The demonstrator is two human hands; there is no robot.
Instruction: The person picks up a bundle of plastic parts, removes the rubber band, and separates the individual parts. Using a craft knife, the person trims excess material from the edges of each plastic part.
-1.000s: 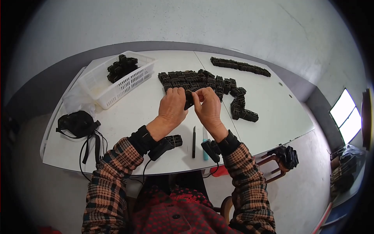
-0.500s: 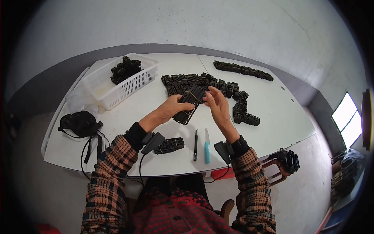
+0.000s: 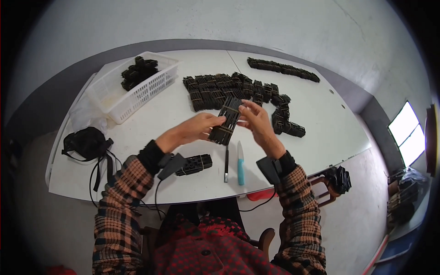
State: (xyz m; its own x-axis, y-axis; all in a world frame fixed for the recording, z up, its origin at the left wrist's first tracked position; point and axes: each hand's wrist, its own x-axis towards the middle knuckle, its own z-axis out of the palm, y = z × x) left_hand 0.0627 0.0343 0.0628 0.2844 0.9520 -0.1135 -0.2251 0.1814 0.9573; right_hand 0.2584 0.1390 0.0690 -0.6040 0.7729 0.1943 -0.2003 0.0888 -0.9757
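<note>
Between my hands, above the white table, is a bundle of black strips (image 3: 225, 123) tied with thin bands near its two ends. My left hand (image 3: 200, 127) grips its left side, thumb on top; the fingers underneath are hidden. My right hand (image 3: 258, 120) closes on the bundle's upper right edge, thumb and fingertips at the upper band. Just beyond lie many similar black bundles (image 3: 208, 87), packed in a row that curves to the right. One more bundle (image 3: 195, 165) rests near my left wrist. A black cutter (image 3: 226, 167) and a turquoise-handled knife (image 3: 241, 172) lie side by side nearer me.
At the far left stands a white plastic basket (image 3: 143, 94) with black bundles heaped inside. Next to it are a crumpled clear bag (image 3: 89, 113) and a black pouch with straps (image 3: 87, 144). A long row of bundles (image 3: 283, 69) lies along the table's far right.
The held bundle has turned more upright and shows its broad face. My right fingers have come onto its upper edge. The whole view has shifted slightly.
</note>
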